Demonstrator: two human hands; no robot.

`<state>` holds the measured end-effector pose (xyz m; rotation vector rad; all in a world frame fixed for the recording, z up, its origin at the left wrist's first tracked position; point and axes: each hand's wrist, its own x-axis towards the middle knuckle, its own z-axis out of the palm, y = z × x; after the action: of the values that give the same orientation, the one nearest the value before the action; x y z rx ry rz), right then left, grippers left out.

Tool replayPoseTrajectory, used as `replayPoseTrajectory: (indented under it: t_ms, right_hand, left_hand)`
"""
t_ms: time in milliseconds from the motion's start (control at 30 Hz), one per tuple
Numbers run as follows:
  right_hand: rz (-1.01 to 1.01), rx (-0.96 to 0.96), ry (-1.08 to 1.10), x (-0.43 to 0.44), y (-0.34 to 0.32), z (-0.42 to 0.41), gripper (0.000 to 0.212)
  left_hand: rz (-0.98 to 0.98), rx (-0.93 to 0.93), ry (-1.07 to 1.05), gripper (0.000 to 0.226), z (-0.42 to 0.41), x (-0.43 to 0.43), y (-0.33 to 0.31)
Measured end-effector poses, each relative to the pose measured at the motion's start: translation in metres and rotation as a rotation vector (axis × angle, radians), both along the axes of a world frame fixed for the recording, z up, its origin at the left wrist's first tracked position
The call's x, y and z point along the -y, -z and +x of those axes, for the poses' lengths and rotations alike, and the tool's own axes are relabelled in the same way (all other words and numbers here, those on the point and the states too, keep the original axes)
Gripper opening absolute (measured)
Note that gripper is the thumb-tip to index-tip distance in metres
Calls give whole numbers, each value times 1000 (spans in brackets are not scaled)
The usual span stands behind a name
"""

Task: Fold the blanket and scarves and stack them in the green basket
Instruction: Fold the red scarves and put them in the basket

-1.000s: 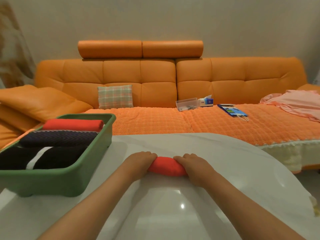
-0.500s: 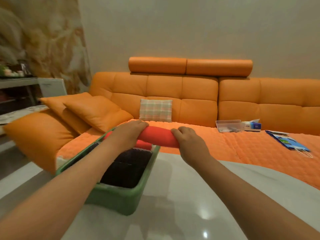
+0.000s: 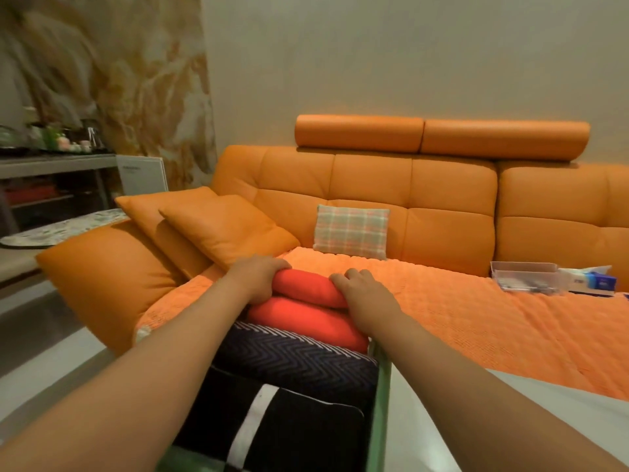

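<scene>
A folded red scarf (image 3: 306, 288) is gripped at its two ends by my left hand (image 3: 256, 278) and my right hand (image 3: 361, 291). It rests on a second folded red scarf (image 3: 306, 320) at the far end of the green basket (image 3: 380, 386). Nearer me in the basket lie a dark folded scarf with a zigzag weave (image 3: 299, 361) and a black folded piece with a white stripe (image 3: 272, 427). My left forearm hides the basket's left side.
The basket stands on a white glossy table (image 3: 459, 420) against an orange sofa (image 3: 442, 206) with an orange quilted cover. Orange cushions (image 3: 224, 226) and a plaid pillow (image 3: 352, 231) lie behind; a clear box (image 3: 524, 275) and a tissue pack sit at right. A shelf stands far left.
Both hands lifted the rolled red scarf off the table, carried it left to the basket and lowered it onto the other red scarf. My view swung left and closer.
</scene>
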<state>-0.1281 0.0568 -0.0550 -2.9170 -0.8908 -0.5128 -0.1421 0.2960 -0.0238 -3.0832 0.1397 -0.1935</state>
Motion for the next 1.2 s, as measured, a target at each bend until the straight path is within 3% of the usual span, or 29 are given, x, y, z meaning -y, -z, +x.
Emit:
replayPoseTrajectory:
  t_ms: [133,200,333,467,533,600,667,733,800,867,967,1200]
  right_hand:
    - [-32,-92,5,7,4,6,53]
    - [-49,-175,11,10,1,2,60]
    - [-150,-305,40,12,-6,-10,84]
    - [-292,-263,134,9,-6,-12,86]
    - [-326,-284,166,4,-4,-10,82]
    - [-357,-356,183,3,-4,-9,87]
    - [-377,-422,196,4,-10,-7,91]
    - [-255,-484,167,1,-22,-7,85]
    - [-63,-506,76,-9,-30,-10,76]
    - [8,-489,-16,-23,-30,-16,69]
    - [-81,-418,-83,-36,-23,-20,65]
    - [-362,-286,-111,-45,-15,-16,68]
  left_hand:
    - [-582,-179,-52,61,-3,1,5]
    - [-741,-207,-33,66,-9,9,4]
    - [-432,-201,36,68,-11,8,23]
    - [-166,-202,-164,70,-10,14,30]
    - [-109,-49,-159,73,-16,21,24]
    - [-31,204,-36,57,-23,27,21]
    - [-85,277,74,30,-31,31,20]
    - [-203,167,97,13,-38,30,24]
    - [-241,86,115,16,-41,27,29]
    - [-232,23,118,35,-44,26,31]
    - [-209,-55,118,38,-48,22,31]
    - [-363,-186,98,27,-66,16,25]
